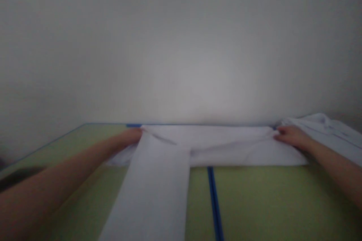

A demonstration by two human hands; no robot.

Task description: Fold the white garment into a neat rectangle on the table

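A white garment (226,154) lies spread sideways along the far side of a green surface. One long, flat part of it, like a sleeve or leg (158,192), runs from its left end down toward me. My left hand (133,137) is closed on the upper left corner, its fingertips partly hidden by the cloth. At the upper right end, my right hand (291,136) pinches the fabric between thumb and fingers. Shallow creases cross the cloth between both hands. The picture is dim and blurred.
More white cloth (328,128) lies heaped at the far right, behind my right hand. The green surface (263,196) has a blue edge and a dark blue strip (215,203) running toward me. A plain grey wall (181,45) rises directly behind.
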